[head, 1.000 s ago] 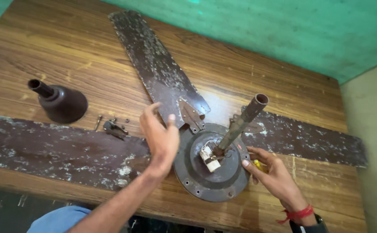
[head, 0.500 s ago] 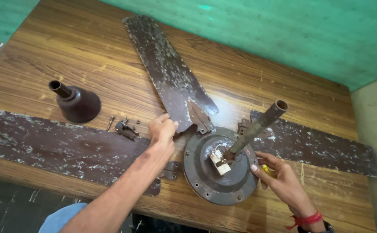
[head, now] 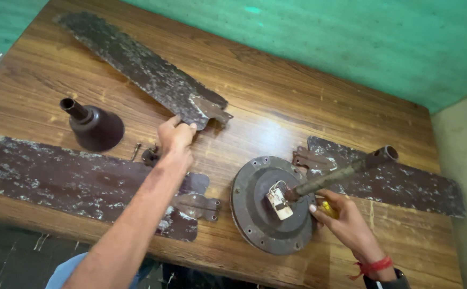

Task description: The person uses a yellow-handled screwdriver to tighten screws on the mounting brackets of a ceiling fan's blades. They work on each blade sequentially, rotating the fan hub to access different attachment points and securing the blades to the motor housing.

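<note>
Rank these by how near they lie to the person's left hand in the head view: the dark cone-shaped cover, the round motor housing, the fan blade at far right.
1. Cone-shaped cover, just left of the left hand.
2. Round motor housing, lower right.
3. Fan blade at far right, beyond the housing.

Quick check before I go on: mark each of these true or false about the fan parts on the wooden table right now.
1. The left hand touches the detached, paint-flaked brown fan blade at its bracket end. True.
2. The round dark metal motor housing still has all three blades bolted on. False: the blades lie apart from it on the wooden table.
3. The right hand is beside the housing, at the base of the rusty metal downrod. True.
4. The dark brown bell-shaped canopy cover sits on the downrod. False: it stands alone on the table, left of the left hand.
5. A red thread band is on the left wrist. False: it is on the right wrist.
</note>
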